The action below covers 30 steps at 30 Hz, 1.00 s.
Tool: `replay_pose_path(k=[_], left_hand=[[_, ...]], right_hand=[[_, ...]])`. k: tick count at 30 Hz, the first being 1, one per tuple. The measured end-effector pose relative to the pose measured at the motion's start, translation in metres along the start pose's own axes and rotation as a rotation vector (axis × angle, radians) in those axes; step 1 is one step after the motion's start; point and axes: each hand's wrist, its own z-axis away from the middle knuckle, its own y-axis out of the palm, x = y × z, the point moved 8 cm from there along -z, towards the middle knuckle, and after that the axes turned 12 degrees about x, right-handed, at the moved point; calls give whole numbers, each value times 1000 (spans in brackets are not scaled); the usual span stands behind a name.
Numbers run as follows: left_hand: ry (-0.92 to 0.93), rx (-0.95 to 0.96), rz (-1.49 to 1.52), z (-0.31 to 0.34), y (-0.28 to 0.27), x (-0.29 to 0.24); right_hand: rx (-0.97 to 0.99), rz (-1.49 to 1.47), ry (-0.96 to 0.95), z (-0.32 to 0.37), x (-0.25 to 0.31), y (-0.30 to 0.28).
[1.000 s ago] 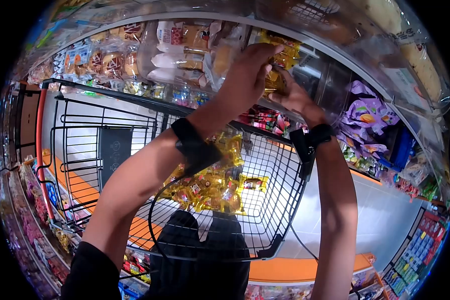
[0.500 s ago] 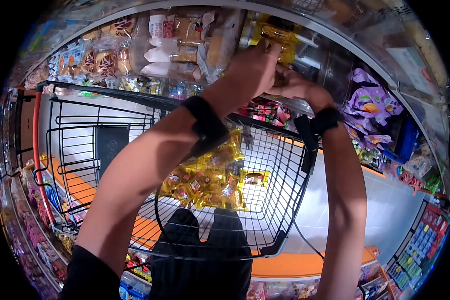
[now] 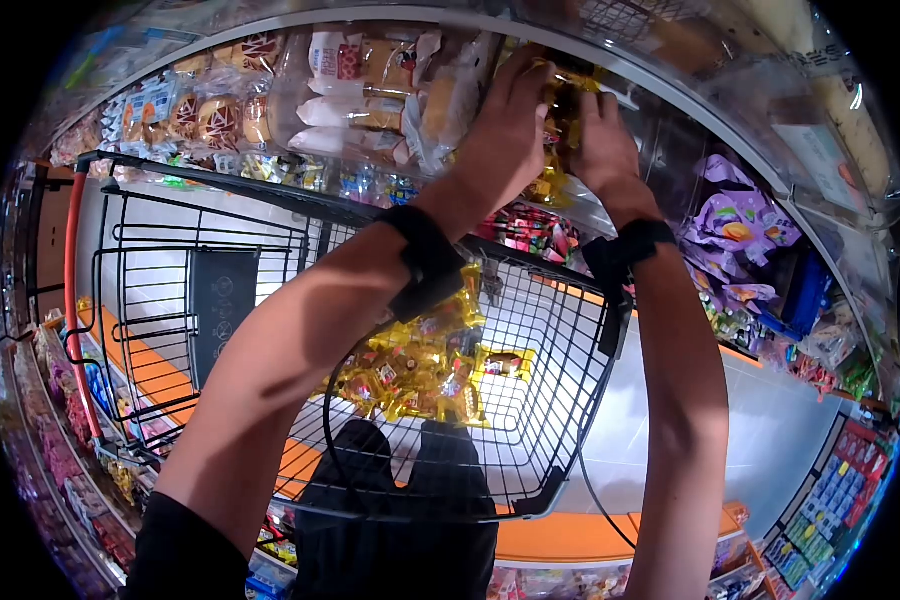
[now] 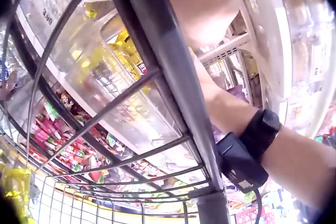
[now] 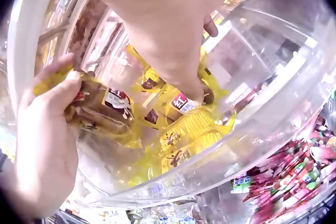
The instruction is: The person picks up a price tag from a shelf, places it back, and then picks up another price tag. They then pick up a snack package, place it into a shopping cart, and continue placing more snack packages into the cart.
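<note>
Both hands are in a clear bin (image 5: 210, 150) of yellow-wrapped snack packets on the shelf. The left hand (image 3: 510, 125) pinches a packet (image 5: 100, 103) with brown contents; the right wrist view shows its thumb on top of the yellow film. Facing it, the right hand (image 3: 608, 145) reaches down among the other packets (image 5: 194, 134), fingers bent; I cannot tell whether they grip one. Several more yellow packets (image 3: 410, 370) lie in the black wire cart (image 3: 545, 500) below the forearms. In the left wrist view the cart rail (image 4: 173, 61) covers part of the bin.
Packaged breads (image 3: 360, 95) fill the bin on the left, purple packets (image 3: 735, 225) the one on the right. Pink-wrapped sweets (image 3: 530, 232) sit below the snack bin. The cart stands between the person's legs (image 3: 450, 480) and the shelf. A cable (image 3: 330, 430) hangs near the left arm.
The hands came close together over the bin, then parted slightly. The right hand has turned from palm-up beside the left to reaching down from above. The packets in the cart look unchanged.
</note>
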Motion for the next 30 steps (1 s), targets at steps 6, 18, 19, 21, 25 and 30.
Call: replay_pose_path(k=[6,18,19,21,25,30], left_hand=[[-19,-51,87,2,-2,2],[-83,-21,197,5,1,10],[-87,-21,208,6,1,10],[-80,-40,196,5,-1,10],[-63,-82,142,6,-4,10],[-80,-51,266,6,0,13]], right_hand=[[244,99,-31,-28,5,30],[617,-541,-172,-52,-13,55],[581,-626,-235,-53,-9,54],[528,-913,-155,-53,-19,58],[370,-636,-207,-87,-37,84],[318,-801,-161,-60,-23,54]])
